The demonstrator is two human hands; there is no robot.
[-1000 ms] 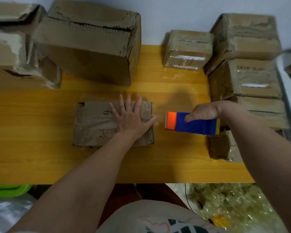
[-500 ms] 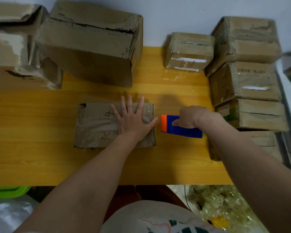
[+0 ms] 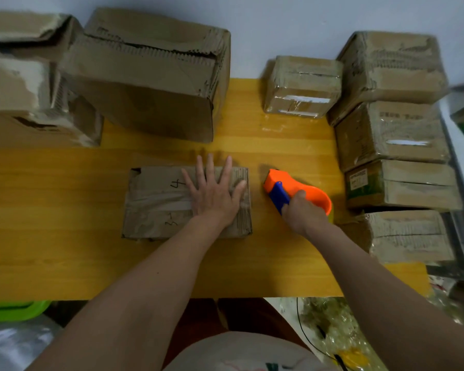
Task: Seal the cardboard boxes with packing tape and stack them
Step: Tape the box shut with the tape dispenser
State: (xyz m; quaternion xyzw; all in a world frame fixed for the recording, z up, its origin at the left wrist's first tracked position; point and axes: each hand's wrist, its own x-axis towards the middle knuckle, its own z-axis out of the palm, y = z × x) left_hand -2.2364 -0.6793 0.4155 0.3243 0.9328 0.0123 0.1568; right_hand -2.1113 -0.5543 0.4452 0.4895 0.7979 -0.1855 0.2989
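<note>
Pressing flat on a low cardboard box (image 3: 172, 202) at the centre of the frame, the left hand (image 3: 214, 195) lies palm down with its fingers straight and spread, covering the box's right half. A strip of clear tape runs across the lid beneath the palm, and black handwritten marks show just left of the fingers. The box sits on a yellow wooden table (image 3: 51, 236). Just right of the box, apart from it, the right hand (image 3: 302, 212) curls round the blue handle of an orange tape dispenser (image 3: 292, 190), whose orange nose points toward the box's right edge without touching it. The two hands are apart, with the box's right edge and a strip of bare table between them. Along the right side of the frame stands a stack of taped boxes (image 3: 394, 129), glossy with tape, one above another toward the upper right corner; whether each rests squarely on the one below cannot be told. A small taped box (image 3: 303, 87) sits alone on the table at upper centre right. At the upper left a large worn carton (image 3: 150, 76) with torn flaps stands against the wall, and another battered carton (image 3: 30, 81) sits just beside it at the left edge. A green bin (image 3: 14, 310) shows below the table edge at lower left.
</note>
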